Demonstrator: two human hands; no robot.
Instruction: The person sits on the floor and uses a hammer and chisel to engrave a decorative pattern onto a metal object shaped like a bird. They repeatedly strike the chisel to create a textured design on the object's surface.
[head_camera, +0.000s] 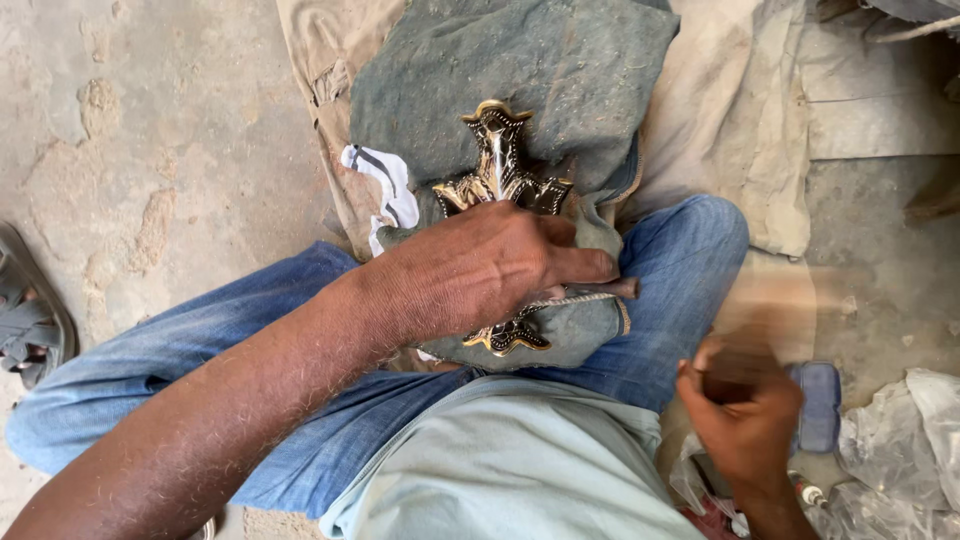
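Note:
An ornate metal piece (500, 165), dark with brass-coloured edges, lies on a grey-green cloth (520, 70) across my lap. My left hand (490, 270) presses down on its middle and pinches a thin dark tool (618, 289) against it, covering the centre. The piece's lower tip (508, 338) shows below my hand. My right hand (745, 410) is at the lower right, blurred by motion, fingers curled around a wooden handle-like object (770, 300) whose shape is smeared.
My legs in blue jeans (200, 350) are crossed on a rough concrete floor (150, 120). A sandal (30, 320) lies at the left edge. A beige cloth (740, 130), a blue block (822, 400) and crumpled plastic (900, 450) sit to the right.

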